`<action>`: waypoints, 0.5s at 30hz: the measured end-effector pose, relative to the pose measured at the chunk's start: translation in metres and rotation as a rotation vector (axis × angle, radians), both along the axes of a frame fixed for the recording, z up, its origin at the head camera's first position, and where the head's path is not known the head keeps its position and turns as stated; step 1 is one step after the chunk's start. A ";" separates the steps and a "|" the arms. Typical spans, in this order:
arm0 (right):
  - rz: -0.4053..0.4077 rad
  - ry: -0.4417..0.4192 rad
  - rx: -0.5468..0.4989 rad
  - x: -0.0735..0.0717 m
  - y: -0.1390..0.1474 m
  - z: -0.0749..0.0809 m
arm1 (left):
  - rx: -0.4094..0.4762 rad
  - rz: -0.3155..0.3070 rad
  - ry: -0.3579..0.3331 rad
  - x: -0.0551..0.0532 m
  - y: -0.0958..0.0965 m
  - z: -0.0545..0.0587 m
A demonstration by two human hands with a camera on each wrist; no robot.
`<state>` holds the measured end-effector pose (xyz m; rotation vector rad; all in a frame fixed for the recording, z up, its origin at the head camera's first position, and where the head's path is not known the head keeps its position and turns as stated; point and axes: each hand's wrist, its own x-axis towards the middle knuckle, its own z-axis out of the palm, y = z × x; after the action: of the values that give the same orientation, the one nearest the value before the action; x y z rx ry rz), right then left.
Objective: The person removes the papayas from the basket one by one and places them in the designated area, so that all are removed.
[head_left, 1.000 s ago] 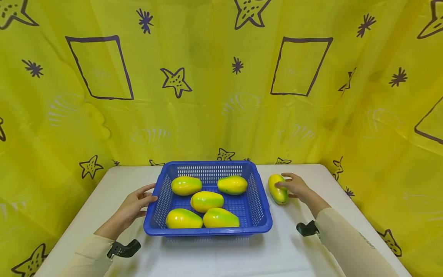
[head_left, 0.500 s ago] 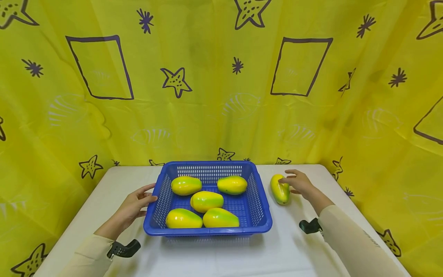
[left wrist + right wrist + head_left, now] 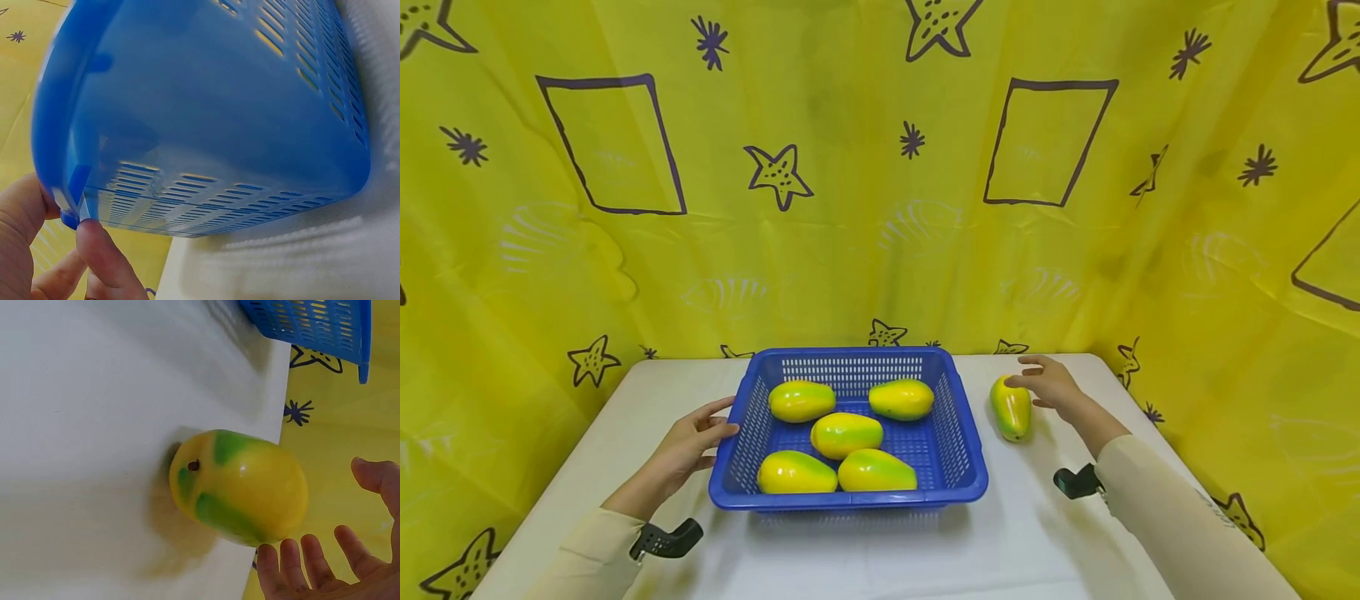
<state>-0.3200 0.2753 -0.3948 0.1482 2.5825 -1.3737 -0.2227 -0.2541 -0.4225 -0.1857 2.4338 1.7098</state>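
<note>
In the head view, a blue basket (image 3: 850,500) sits on a white table (image 3: 880,562) with five fruits (image 3: 847,436) inside: one mid-basket, the others around it at about ten, two, eight and half past four. At nine o'clock the left hand (image 3: 685,442) pinches the basket's rim. The loose yellow-green fruit (image 3: 1013,410) lies outside, at three o'clock from the basket, and the right hand (image 3: 1056,389) is at its two o'clock, fingers extended.

In the left wrist view, the hand comes in at eight o'clock, thumb and fingers nipping the rim.

In the right wrist view, the hand is at four o'clock from the fruit, fingers slightly spread and thumb well away from them, gripping nothing. The fingertips are close against the fruit's edge; I cannot tell whether they touch.

The step in hand seems to be handling the loose fruit, though whether grasping or releasing is unclear. Grasping would call for thumb and fingers closing around its sides; releasing, for lifting clear without rolling it.
</note>
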 end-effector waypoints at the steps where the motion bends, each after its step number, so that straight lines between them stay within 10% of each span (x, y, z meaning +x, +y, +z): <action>1: 0.002 0.005 0.009 0.000 -0.001 0.002 | 0.000 0.000 0.000 0.000 0.000 0.000; 15: 0.070 0.105 0.087 0.004 -0.029 0.030 | -0.008 -0.002 -0.002 -0.001 -0.001 -0.002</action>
<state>-0.3165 0.2462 -0.3644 -0.0010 2.7073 -1.2780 -0.2240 -0.2550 -0.4241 -0.1864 2.4390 1.6980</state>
